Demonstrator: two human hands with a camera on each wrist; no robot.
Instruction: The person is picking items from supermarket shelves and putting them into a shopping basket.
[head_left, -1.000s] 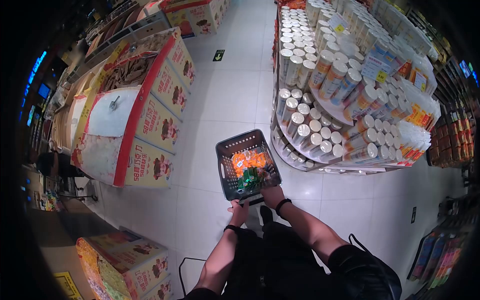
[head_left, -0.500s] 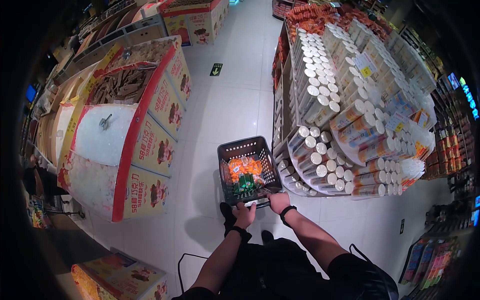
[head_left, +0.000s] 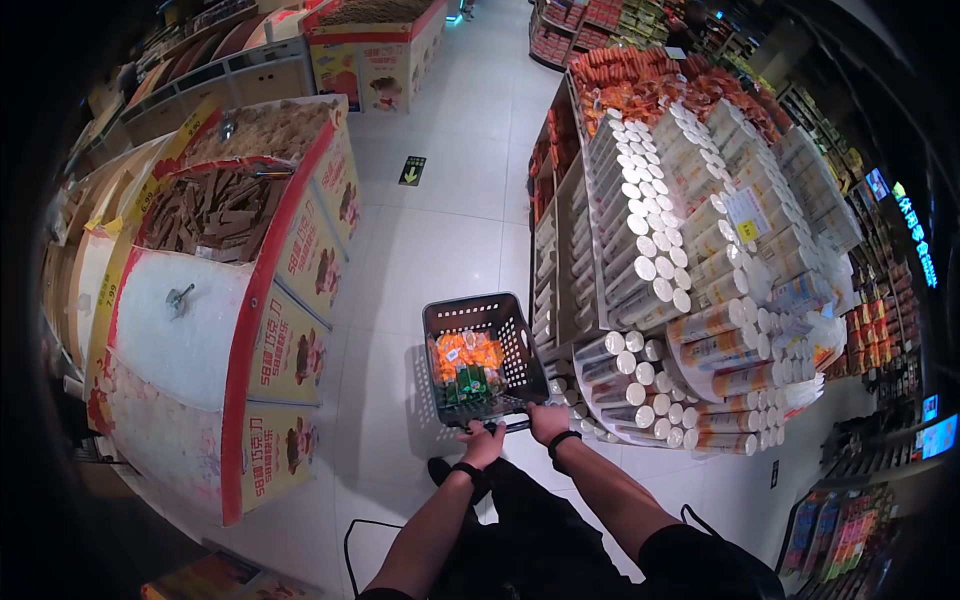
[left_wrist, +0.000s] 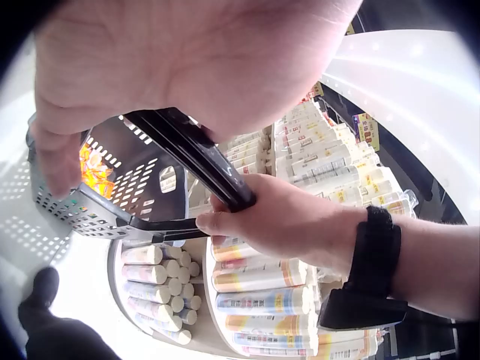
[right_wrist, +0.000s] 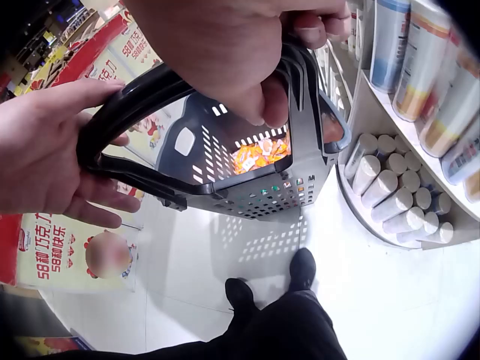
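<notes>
A dark grey shopping basket [head_left: 478, 350] with orange and green packets inside rides in front of me on the white floor. Its black handle [head_left: 505, 422] is gripped by both hands. My left hand [head_left: 484, 441] curls round the handle's left part, and my right hand [head_left: 548, 421] grips it just to the right. In the left wrist view my left hand [left_wrist: 202, 52] wraps the handle [left_wrist: 199, 154] from above, with my right hand [left_wrist: 277, 221] below it. In the right wrist view my right hand [right_wrist: 225, 45] closes over the handle [right_wrist: 150, 90] and my left hand [right_wrist: 45, 150] holds its other side, above the basket [right_wrist: 255, 180].
A tiered display of cylindrical canisters [head_left: 690, 290] stands close on the right, almost touching the basket. Red-and-yellow bulk bins [head_left: 230, 300] line the left. The white tiled aisle [head_left: 440, 220] runs ahead, with a green arrow sign [head_left: 411, 170] on the floor. More shelves stand far right.
I have walked forward along the aisle with the basket ahead of me. The canister display has drawn nearer on the right. Both hands stay on the handle.
</notes>
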